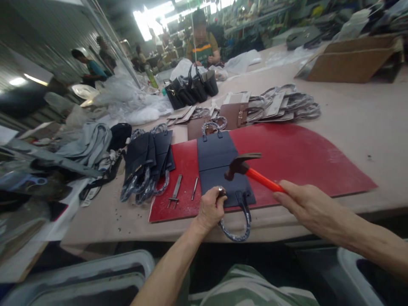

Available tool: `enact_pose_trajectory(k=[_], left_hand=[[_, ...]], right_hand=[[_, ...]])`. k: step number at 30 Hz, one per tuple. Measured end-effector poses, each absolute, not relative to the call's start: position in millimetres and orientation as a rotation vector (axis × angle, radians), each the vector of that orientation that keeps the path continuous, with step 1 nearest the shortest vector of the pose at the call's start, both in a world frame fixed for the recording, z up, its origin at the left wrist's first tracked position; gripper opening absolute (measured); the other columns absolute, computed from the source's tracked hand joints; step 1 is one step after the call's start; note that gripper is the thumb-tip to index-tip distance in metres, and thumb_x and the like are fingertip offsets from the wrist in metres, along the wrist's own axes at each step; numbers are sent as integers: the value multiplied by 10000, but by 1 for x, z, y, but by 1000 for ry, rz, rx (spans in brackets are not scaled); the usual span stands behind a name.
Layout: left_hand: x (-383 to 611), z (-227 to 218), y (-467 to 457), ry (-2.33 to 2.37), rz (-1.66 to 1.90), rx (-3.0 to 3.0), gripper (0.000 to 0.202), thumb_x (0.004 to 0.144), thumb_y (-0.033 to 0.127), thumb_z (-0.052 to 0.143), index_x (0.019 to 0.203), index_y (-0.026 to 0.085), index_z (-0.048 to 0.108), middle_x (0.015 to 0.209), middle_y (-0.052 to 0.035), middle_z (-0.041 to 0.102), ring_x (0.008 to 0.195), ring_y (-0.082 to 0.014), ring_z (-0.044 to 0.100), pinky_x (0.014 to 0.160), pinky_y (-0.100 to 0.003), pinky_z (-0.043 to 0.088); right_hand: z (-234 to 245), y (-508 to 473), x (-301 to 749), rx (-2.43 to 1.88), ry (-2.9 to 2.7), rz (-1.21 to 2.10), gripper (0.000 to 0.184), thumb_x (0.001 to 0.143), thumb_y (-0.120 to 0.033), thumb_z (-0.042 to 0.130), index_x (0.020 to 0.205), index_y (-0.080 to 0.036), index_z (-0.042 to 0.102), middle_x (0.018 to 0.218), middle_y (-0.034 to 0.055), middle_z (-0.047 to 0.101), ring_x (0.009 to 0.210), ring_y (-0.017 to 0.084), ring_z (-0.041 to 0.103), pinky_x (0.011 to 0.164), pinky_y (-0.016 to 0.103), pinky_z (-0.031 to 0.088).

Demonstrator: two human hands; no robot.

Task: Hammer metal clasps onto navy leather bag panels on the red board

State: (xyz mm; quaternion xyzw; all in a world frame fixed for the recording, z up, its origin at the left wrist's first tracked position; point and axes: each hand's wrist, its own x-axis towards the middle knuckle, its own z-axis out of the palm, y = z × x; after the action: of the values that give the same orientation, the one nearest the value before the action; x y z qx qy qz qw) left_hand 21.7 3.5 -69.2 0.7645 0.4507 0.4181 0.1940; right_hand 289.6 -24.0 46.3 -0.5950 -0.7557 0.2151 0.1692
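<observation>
The right hand (296, 199) grips an orange-handled claw hammer (260, 177); the left hand (210, 208) pinches a silvery metal tool (221, 189) at a flat navy panel (216, 157).

The left forearm (174, 263) is reaching forward, bare, from the bottom of the view. The left hand (211, 207) is gripping in a fist, its thumb (222, 201) facing right. The right forearm (353, 231), also bare, is slanting in from the right edge. The right hand (296, 199) is gripping too, hanging well apart from the left hand and slightly higher.
</observation>
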Motion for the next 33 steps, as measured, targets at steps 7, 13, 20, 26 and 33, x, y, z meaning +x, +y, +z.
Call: enact_pose_trajectory(k=[7,13,20,26,33], left_hand=[[17,-61,2,1230,1109,2104,124,904,149,571,1017,197,592,911,-57,683,866,-202,676,811,-326,545],[11,-66,-1,1139,1131,2183,135,922,178,597,1054,182,624,969,-77,710,899,-198,695,824,-312,559],[17,-65,-5,1263,1283,1938,113,896,143,610,985,179,671,937,-54,737,892,-178,713,836,-279,570],[20,-56,-9,1242,1261,1814,109,889,144,602,962,179,676,917,-47,739,866,-171,713,820,-273,572],[19,-61,-15,1281,1268,1754,109,895,169,598,972,173,676,925,-57,736,877,-181,711,825,-286,571]], right_hand=[[-9,5,317,-1984,-2079,316,247,937,-337,394,853,-192,575,724,92,609,625,238,559,564,341,365],[-26,-6,278,-1663,-2108,-124,230,960,-272,469,1046,-137,635,1102,181,621,965,314,575,775,422,449],[-52,-40,222,-1687,-1941,175,173,922,-275,554,1044,-162,603,977,128,629,916,294,574,809,414,481],[-52,-50,225,-1731,-1749,283,206,856,-285,577,1037,-189,606,953,119,663,890,296,622,791,432,500],[-55,-72,214,-1693,-829,1100,420,709,-486,761,985,-197,630,894,85,707,764,234,673,677,377,571]])
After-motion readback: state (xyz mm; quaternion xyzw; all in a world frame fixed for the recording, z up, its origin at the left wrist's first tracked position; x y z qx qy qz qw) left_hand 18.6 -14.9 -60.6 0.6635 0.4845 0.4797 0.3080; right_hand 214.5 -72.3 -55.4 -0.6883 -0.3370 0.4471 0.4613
